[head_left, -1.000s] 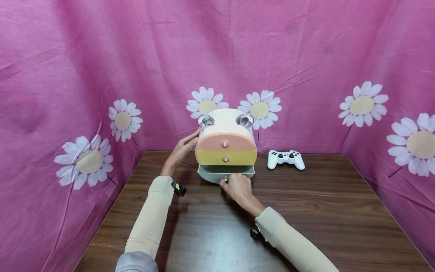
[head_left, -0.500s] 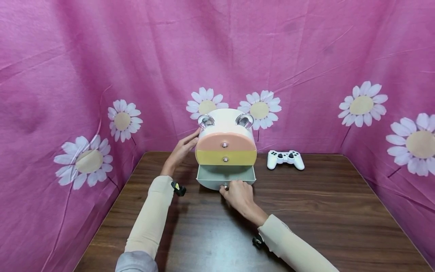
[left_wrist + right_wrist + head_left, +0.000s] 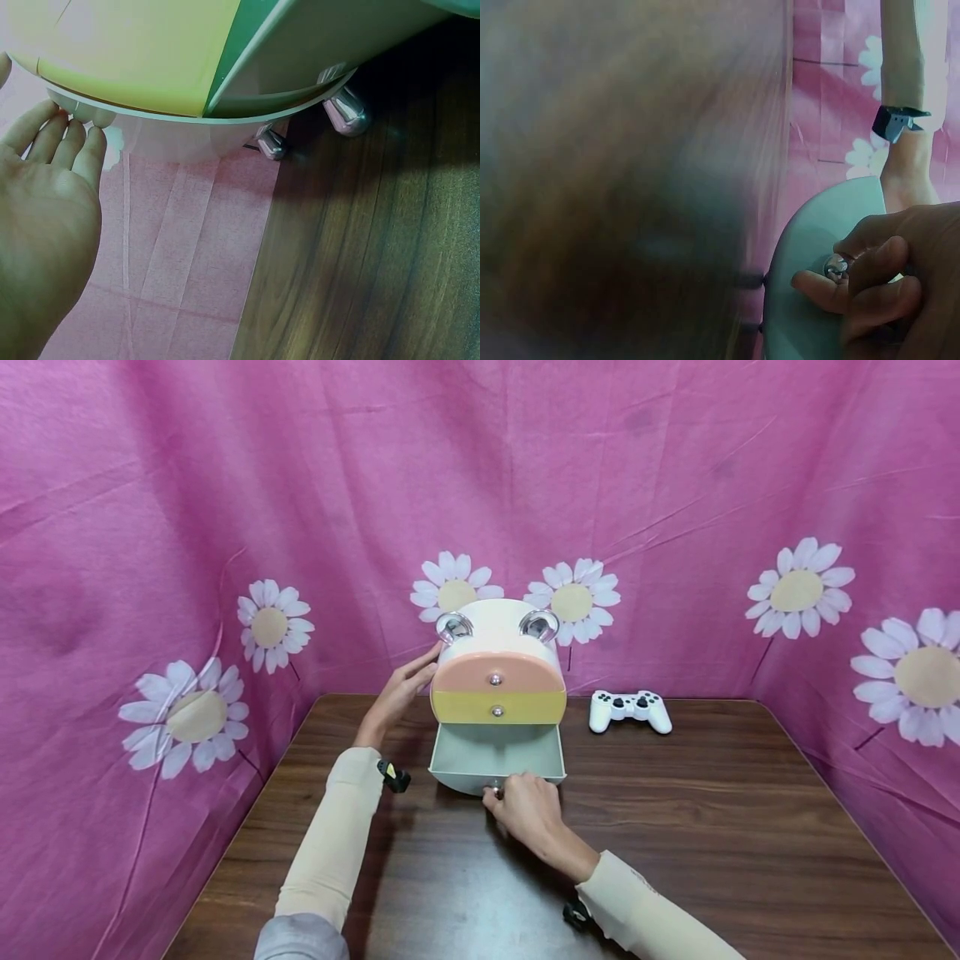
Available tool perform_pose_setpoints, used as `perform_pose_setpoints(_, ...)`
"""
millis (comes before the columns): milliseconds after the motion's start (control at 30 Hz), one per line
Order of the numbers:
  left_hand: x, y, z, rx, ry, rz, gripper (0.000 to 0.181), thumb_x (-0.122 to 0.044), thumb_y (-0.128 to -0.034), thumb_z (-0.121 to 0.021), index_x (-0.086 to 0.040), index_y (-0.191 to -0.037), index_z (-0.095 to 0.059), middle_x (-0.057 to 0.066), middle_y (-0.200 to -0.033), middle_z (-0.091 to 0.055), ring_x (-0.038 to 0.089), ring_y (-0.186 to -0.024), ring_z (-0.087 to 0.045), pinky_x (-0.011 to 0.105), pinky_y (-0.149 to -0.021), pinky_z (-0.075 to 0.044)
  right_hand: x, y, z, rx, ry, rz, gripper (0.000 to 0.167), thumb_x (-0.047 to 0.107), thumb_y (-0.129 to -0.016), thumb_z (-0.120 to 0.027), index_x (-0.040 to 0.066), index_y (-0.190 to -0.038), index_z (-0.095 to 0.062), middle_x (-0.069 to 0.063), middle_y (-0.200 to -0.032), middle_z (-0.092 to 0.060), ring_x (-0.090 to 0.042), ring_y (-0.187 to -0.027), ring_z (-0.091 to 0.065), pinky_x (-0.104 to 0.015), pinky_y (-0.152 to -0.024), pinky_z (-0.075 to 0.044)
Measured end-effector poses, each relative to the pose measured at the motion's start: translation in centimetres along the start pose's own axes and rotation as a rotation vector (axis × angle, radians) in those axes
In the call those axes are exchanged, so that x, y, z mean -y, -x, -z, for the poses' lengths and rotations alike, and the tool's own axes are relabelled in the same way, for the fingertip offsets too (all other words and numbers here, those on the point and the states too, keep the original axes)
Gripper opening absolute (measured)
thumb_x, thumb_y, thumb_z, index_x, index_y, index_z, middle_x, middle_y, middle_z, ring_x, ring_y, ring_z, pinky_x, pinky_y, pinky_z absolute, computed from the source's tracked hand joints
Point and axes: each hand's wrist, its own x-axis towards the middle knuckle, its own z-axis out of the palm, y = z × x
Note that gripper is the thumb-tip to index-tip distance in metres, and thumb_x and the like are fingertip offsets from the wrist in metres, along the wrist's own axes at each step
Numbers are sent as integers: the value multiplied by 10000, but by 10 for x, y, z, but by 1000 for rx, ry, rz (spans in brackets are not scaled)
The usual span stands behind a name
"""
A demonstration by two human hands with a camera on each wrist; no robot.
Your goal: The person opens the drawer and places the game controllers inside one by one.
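Forward from the cabinet (image 3: 498,631) juts the green drawer (image 3: 497,748) (long front (image 3: 461,783) crosswise).

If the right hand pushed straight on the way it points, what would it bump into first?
Most likely the drawer: the right hand pinches its knob, with the green front right behind. Any remaining gap is hard to judge.

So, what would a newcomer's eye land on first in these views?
First the pastel chest at the far side of the table, its green bottom drawer open: the right hand pinches its knob while the left hand touches the chest's side. Then the vivid pink curtain with white daisies behind it. The white controller stands out too, right of the chest.
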Motion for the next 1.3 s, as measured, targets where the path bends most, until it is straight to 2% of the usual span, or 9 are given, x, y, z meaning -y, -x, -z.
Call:
perform_pose_setpoints(500, 1, -1, 1, -2, 6, -9, 548, -307, -1130, -539, -221, -1654, -404, -22, -1757, -315, 189, -1631, -272, 448, -1343, -267, 2, 20, 5, -15, -8, 41, 653, 388, -876, -804, 268, -412, -360, 65, -444, -415, -142, -401, -450, -327, -355, -366)
perform_pose_setpoints(700, 1, -2, 0, -7, 9, -14, 546, -295, -1129, -539, -206, -1652, -407, -18, -1753, -323, 189, -1632, -271, 445, -1344, -265, 2, 24, 8, 5, -20, 51, 660, 378, -891, -798, 266, -424, -345, 93, -431, -375, -104, -389, -396, -299, -350, -337)
perform_pose_setpoints(933, 3, -3, 0, -9, -3, -17, 546, -298, -1131, -533, -203, -1654, -404, -5, -1755, -320, 201, -1632, -274, 458, -1340, -274, 4, 27, 9, 42, -28, 48, 638, 377, -903, -797, 250, -435, -384, 85, -447, -399, -114, -408, -413, -306, -359, -339)
perform_pose_setpoints(1300, 2, -1, -1, -6, 29, -19, 559, -292, -1130, -536, -179, -1658, -393, -6, -1760, -312, 184, -1632, -269, 439, -1342, -270, 6, 28, 14, 63, -23, 39, 656, 375, -904, -796, 245, -431, -361, 80, -444, -393, -130, -409, -423, -313, -366, -337)
